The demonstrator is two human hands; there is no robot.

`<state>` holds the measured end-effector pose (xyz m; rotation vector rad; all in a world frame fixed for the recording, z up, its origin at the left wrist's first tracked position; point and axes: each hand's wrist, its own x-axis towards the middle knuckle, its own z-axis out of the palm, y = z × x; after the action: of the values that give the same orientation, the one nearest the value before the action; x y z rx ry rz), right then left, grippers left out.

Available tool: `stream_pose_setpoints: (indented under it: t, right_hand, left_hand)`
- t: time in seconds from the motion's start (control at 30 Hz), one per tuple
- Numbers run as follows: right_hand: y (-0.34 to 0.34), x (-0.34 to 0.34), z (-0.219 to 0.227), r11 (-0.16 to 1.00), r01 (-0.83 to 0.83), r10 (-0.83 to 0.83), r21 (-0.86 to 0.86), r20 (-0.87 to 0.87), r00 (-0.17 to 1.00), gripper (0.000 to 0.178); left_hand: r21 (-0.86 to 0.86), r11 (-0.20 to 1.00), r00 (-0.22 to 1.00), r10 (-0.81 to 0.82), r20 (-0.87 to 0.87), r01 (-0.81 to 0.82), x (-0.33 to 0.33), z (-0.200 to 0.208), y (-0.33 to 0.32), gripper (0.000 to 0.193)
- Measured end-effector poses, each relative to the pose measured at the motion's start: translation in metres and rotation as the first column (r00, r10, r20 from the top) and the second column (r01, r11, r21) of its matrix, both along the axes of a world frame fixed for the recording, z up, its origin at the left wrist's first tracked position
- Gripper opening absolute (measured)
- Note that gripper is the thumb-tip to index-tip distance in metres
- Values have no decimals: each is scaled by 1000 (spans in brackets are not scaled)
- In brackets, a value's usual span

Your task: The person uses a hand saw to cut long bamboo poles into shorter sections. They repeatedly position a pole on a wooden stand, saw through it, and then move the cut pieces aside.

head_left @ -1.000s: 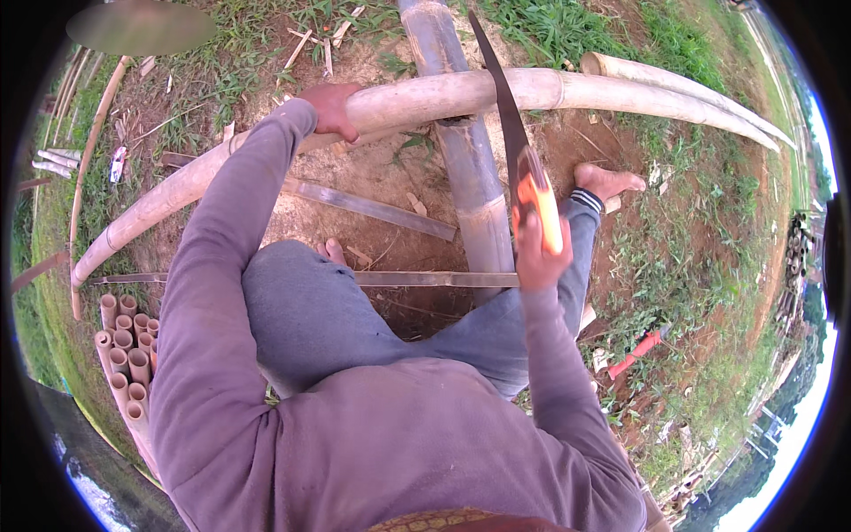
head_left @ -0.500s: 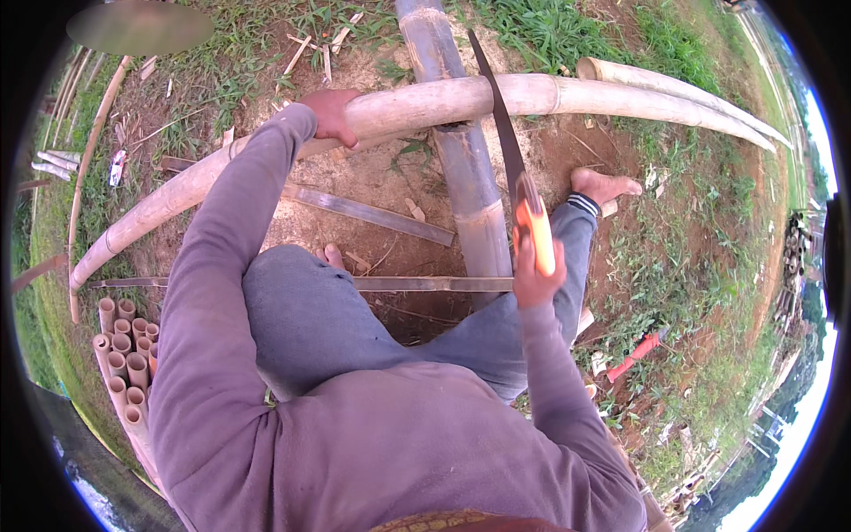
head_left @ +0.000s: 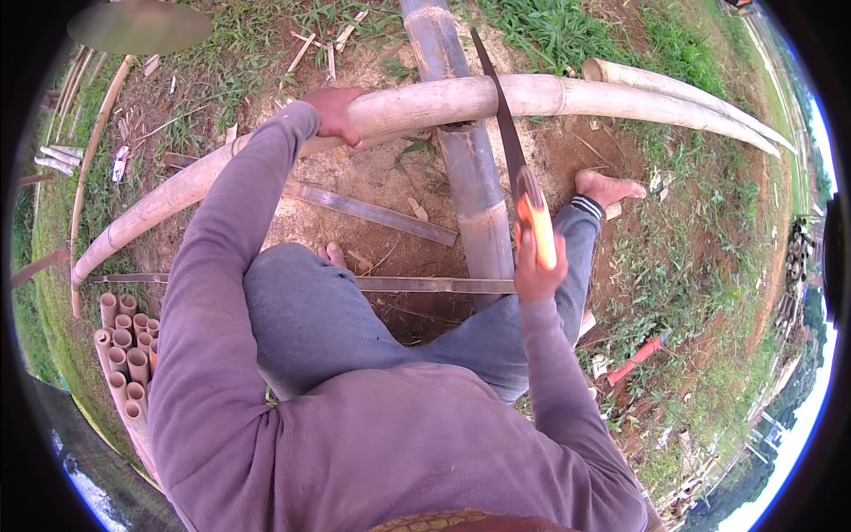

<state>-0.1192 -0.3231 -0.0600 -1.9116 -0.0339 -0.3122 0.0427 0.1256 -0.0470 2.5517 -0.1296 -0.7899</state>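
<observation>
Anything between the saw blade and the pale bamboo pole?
Nothing visible. The saw blade crosses over the pale bamboo pole; the left hand is on the pole, left of the blade. The right hand grips the orange handle.

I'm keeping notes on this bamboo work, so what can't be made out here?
In the head view:
Any cut in the pale bamboo pole: hidden under the saw.
Palm of the left hand: behind its own back.
Left foot beyond the toes: behind the left trouser leg.
Dark pole's far end: cut off by the top edge.
Upper left: a blurred oval hides detail.
</observation>
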Motion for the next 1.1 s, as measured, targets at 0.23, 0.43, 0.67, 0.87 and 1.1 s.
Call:
stream_pose_setpoints:
  t: [0.23,0.43,0.67,0.87,1.1]
  right_hand:
    - [40,60,17,999,30,-29,-40,13,999,22]
    - [-25,-64,18,998,-18,16,-60,-29,999,20]
    - [67,118,31,992,22,-29,-120,-60,998,28]
    - [-34,-78,25,999,-25,22,-34,-92,996,22]
    - [82,140,41,988,37,-48,-147,-74,996,26]
  left_hand:
    - [-7,1000,1000,9,-17,-9,0,3,6,99]
    - [-27,1000,1000,2,-16,-2,-1,-1,1,98]
    - [-48,999,999,-13,-52,11,6,-1,7,100]
    - [-50,999,1000,0,-12,0,0,-9,11,101]
    - [-68,998,999,9,-47,-12,7,-5,6,98]
